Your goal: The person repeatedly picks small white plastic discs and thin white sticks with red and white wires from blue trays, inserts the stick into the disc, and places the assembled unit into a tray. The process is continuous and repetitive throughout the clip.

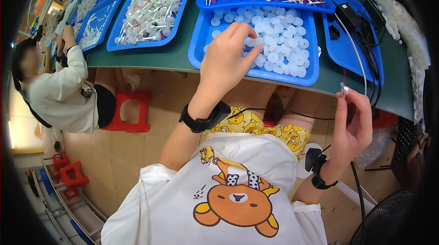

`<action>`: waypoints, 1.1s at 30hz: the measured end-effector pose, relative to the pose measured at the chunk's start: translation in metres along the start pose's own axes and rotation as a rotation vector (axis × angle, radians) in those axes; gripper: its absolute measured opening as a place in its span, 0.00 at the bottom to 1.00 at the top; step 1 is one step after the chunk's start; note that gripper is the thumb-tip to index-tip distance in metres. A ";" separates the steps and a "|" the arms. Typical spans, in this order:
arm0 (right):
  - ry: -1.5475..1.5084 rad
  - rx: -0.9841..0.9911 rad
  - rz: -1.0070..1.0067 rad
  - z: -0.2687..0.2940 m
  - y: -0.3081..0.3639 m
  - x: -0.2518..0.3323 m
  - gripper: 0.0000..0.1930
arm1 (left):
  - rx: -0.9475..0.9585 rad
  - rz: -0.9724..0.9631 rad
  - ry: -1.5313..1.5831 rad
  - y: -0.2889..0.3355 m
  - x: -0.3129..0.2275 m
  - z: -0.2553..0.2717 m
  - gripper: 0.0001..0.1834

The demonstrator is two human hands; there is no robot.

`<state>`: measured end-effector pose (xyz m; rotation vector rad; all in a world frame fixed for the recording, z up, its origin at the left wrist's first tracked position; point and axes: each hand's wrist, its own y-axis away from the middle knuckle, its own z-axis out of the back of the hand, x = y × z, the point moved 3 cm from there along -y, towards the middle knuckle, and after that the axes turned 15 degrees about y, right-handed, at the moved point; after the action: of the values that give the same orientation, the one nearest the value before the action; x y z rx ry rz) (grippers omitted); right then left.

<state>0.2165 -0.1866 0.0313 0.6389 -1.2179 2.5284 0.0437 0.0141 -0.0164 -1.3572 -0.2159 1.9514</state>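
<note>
My left hand [227, 55] is over a blue tray [195, 55] of small round translucent white discs [288, 46]. Its thumb and index finger curve toward each other with a gap between the tips, and discs show in that gap; whether the fingertips touch one cannot be told. Off the table's near edge on the right, my right hand [354, 119] is raised, with thumb and fingers pinched on a small whitish-silver piece [344, 90]. A thin red wire seems to rise from this piece. Black bands with small devices circle both wrists.
A blue tray [328, 3] of white stick-like parts with red wires overlaps the disc tray's far side. Left of it stands a tray of disc-tipped sticks [153, 9]. Cables and a black adapter [348, 15] lie right. A co-worker [55, 89] sits left beside a red stool [132, 112].
</note>
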 end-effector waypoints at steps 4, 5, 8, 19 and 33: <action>0.008 0.034 0.011 -0.003 0.001 0.001 0.13 | 0.011 0.038 0.024 -0.001 0.001 0.002 0.14; 0.012 0.036 0.013 -0.003 0.001 0.002 0.13 | 0.016 0.041 0.036 -0.002 0.002 0.002 0.14; 0.017 0.052 0.017 -0.003 0.001 0.009 0.13 | 0.031 0.046 0.062 -0.004 0.002 0.003 0.13; 0.018 0.054 0.045 -0.006 -0.001 0.013 0.13 | -0.006 0.005 0.055 0.000 0.004 0.002 0.13; 0.013 0.226 -0.070 -0.018 -0.019 0.008 0.18 | 0.062 0.068 0.180 -0.002 -0.002 0.011 0.20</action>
<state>0.2127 -0.1599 0.0382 0.7010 -0.8967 2.6277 0.0353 0.0173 -0.0096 -1.5067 -0.0232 1.8614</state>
